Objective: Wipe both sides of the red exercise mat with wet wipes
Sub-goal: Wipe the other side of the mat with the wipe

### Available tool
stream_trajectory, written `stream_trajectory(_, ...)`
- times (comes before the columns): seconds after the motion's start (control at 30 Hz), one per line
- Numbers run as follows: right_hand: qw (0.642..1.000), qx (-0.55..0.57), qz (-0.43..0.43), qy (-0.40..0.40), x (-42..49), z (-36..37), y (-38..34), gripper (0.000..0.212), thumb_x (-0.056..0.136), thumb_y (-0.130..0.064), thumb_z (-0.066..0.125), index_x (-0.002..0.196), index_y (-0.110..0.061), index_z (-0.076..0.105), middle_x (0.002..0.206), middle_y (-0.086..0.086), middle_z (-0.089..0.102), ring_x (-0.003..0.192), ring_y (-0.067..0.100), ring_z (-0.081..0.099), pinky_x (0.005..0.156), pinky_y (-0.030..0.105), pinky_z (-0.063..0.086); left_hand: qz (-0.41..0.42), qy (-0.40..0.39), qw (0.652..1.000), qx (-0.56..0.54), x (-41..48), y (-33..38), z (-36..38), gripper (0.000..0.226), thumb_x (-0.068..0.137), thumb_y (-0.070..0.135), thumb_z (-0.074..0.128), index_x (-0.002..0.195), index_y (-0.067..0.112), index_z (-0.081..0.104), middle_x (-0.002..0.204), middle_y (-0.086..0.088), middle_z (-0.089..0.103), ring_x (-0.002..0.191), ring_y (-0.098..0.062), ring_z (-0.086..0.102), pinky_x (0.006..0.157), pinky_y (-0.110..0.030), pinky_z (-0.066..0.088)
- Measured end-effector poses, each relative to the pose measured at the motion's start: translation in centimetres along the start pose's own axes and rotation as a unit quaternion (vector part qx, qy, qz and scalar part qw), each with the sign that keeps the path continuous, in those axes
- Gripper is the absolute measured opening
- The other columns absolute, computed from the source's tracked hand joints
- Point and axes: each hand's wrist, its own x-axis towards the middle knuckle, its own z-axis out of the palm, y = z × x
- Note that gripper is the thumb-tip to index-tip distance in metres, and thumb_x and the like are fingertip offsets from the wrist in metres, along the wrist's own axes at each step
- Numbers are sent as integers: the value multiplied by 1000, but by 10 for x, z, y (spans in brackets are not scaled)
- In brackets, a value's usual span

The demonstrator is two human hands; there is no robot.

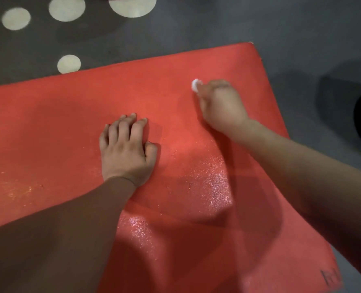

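pressing the red mat (69, 123) flat on the grey floor (217, 24) with loosely curled fingers, the left hand (126, 149) steadies it while the right hand (219, 104) clamps a wipe (196, 85) near the far corner, where a hard stroke could ruck that curled edge.

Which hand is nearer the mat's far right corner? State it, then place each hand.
Right. The right hand, gripping a white wipe, sits on the red mat just short of that corner; the left hand rests mid-mat, farther back and left.
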Motion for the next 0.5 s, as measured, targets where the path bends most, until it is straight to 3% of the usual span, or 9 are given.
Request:
stream_trajectory(0.1, 999, 24, -48, -8, -3, -7, 5, 29, 95, -14, 55, 118, -13, 72, 71, 17, 61, 64, 37, 56, 67, 39, 43, 0, -3, 1000, -6, 0, -1, -1, 56, 84, 40, 47, 136, 20, 57, 145, -6, 53, 139, -30, 40, 119, -53, 23)
stream_trajectory(0.2, 997, -1, 73, 19, -1, -19, 46, 32, 103, -32, 47, 107, -16, 75, 76, 22, 57, 71, 41, 56, 70, 43, 42, -4, -19, 1000, -2, 2, -1, -1, 56, 85, 42, 47, 136, 23, 55, 146, -5, 51, 139, -30, 39, 117, -54, 25)
stream_trajectory(0.3, 989, -3, 148, 26, -13, -23, 53, 36, 98, -29, 43, 104, -12, 75, 87, 23, 56, 77, 43, 55, 73, 44, 42, -13, -38, 999, 8, 1, 0, -1, 56, 85, 43, 44, 136, 24, 54, 146, -4, 49, 138, -30, 37, 115, -56, 28)
stream_trajectory(0.4, 997, 48, 68, -6, -31, -19, 12, 30, 93, -16, 45, 96, -2, 71, 79, 25, 55, 70, 43, 56, 65, 45, 42, -16, -66, 998, 9, 3, 1, -5, 62, 84, 47, 36, 139, 23, 52, 150, -4, 46, 141, -30, 34, 115, -55, 26)
stream_trajectory(0.5, 994, 97, -32, -42, -58, -12, -35, 34, 91, -18, 40, 100, -4, 71, 78, 21, 58, 71, 41, 58, 68, 45, 49, -25, -117, 993, -16, 7, 1, -15, 72, 82, 53, 27, 145, 25, 48, 157, -3, 39, 145, -28, 29, 119, -53, 22)
